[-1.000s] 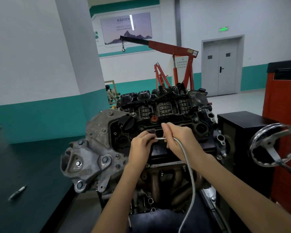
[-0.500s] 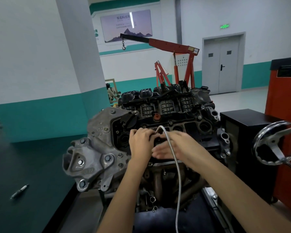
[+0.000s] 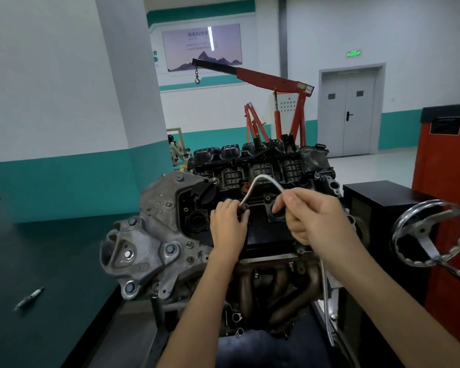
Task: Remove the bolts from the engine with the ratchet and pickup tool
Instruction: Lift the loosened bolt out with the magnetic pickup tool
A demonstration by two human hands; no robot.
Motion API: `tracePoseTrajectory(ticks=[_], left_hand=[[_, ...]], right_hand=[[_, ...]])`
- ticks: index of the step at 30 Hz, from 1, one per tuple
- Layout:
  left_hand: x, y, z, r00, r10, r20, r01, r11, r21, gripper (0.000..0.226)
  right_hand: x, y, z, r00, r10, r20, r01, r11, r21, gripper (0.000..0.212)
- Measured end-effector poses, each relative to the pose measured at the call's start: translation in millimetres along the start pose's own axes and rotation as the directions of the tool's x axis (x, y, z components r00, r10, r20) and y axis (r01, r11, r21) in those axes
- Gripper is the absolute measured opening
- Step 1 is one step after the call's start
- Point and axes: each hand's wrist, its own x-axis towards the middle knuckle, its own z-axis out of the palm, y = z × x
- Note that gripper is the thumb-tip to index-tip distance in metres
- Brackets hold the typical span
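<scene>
One pickup tool arches between left hand and right hand.

Two hands and forearms show in front of the engine. The left hand, nearer the engine's grey bracket end, is bare. The right hand, nearer the engine's opposite end, is likewise bare, its thumbnail short. Both forearms are uncovered from the wrist down to the frame edge.
</scene>
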Motion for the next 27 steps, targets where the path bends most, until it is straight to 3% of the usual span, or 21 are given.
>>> tracePoseTrajectory(ticks=[4, 9, 13, 17, 23, 27], left_hand=[[-2, 7, 1, 0.999, 0.036, -0.018, -0.038, 0.989, -0.145, 0.018], [-2, 18, -7, 0.997, 0.073, 0.029, -0.058, 0.931, -0.360, 0.024], [9, 11, -19, 0.983, 0.182, 0.000, -0.180, 0.973, -0.143, 0.024], [17, -9, -27, 0.948, 0.231, 0.217, -0.239, 0.971, 0.009, 0.028], [13, -45, -35, 0.938, 0.206, 0.278, -0.204, 0.978, -0.035, 0.010], [13, -50, -34, 0.950, 0.196, 0.244, -0.176, 0.979, -0.102, 0.010]], right_hand=[[-7, -18, -19, 1.000, -0.018, 0.004, 0.018, 0.991, 0.131, 0.035], [-14, -25, -36, 0.996, -0.071, -0.047, 0.077, 0.987, 0.142, 0.036], [-19, -28, -48, 0.993, -0.105, -0.061, 0.112, 0.984, 0.137, 0.032], [-18, -17, -43, 0.994, -0.093, -0.062, 0.101, 0.986, 0.132, 0.032], [-12, 6, -22, 0.998, -0.025, -0.059, 0.033, 0.991, 0.127, 0.042], [-6, 13, -13, 0.994, -0.064, -0.088, 0.064, 0.998, -0.006, 0.039]])
